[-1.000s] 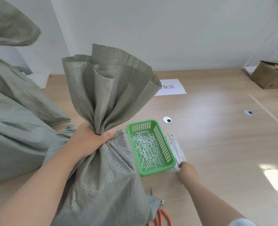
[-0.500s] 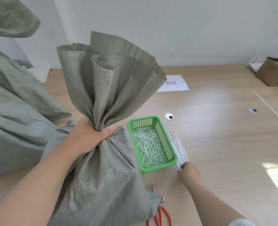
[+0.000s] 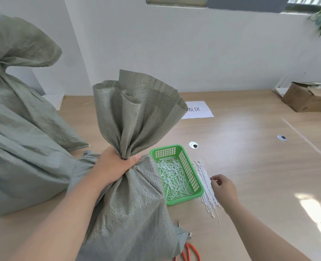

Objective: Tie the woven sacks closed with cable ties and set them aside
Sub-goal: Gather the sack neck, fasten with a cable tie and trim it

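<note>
My left hand (image 3: 116,166) is squeezed tight around the neck of the sack (image 3: 129,204). The sack stands on the desk (image 3: 250,157) right in front of me, and its top fans out wide above my fist. My right hand (image 3: 224,191) is down on the desk, with bent fingers touching a loose pile of white cable ties (image 3: 205,178). I cannot tell if it has got hold of one. The pile lies just beside a green basket (image 3: 189,166), on its right side. The basket has lots of thin white bits in it and touches the sack. Two more sacks (image 3: 24,147) sit on my left, one with its neck bunched shut. Red scissors (image 3: 189,251) peek out from under the sack, near me. Far off are a white paper (image 3: 199,110) and a brown box (image 3: 303,98).
</note>
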Tool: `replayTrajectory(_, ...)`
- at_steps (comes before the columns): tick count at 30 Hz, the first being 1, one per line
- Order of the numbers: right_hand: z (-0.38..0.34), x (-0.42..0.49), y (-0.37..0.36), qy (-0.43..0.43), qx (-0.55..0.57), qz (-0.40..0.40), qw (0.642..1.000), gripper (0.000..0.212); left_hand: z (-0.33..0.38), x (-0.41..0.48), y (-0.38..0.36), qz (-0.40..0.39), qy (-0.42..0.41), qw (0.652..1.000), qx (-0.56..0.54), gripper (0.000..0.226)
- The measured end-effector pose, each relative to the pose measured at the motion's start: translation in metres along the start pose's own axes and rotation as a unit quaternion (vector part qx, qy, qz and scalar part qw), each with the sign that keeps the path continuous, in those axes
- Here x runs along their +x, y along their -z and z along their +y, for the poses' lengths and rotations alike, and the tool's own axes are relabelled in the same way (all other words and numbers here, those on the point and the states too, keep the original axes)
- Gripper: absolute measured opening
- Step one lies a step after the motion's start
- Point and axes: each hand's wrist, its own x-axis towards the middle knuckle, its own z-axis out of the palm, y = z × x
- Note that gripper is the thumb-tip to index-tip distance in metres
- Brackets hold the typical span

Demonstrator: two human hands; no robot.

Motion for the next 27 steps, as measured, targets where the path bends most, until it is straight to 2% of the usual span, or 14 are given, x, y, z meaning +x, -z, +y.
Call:
replayTrajectory(9,-0.133,-0.032,0.018,0.106,0.128,-0.015,0.986,0.012,-0.009,-0.002,0.0,0.017,-0.013,1.0,-0.023,0.042)
replayTrajectory(12,-0.186,-0.056,0.01,0.124,0.164,-0.056,0.977,0.013,-0.01,-0.003,0.001,0.036,-0.03,0.998,-0.047,0.037)
replayTrajectory(16,-0.246,-0.094,-0.006,0.094,0.178,-0.136,0.97,0.02,-0.012,-0.006,0.001,0.057,-0.054,0.991,-0.109,0.023)
replayTrajectory(19,-0.266,-0.116,-0.028,0.077,0.162,-0.158,0.971,0.021,-0.015,-0.006,0.0,0.07,-0.087,0.984,-0.14,0.023)
replayTrajectory(24,-0.266,-0.133,-0.047,0.195,0.051,-0.114,0.973,0.039,-0.017,-0.008,0.0,0.115,-0.097,0.976,-0.158,0.017)
replayTrajectory(27,-0.264,-0.134,-0.049,0.222,0.004,-0.1,0.97,0.042,-0.015,-0.009,-0.002,0.142,-0.116,0.973,-0.139,0.011)
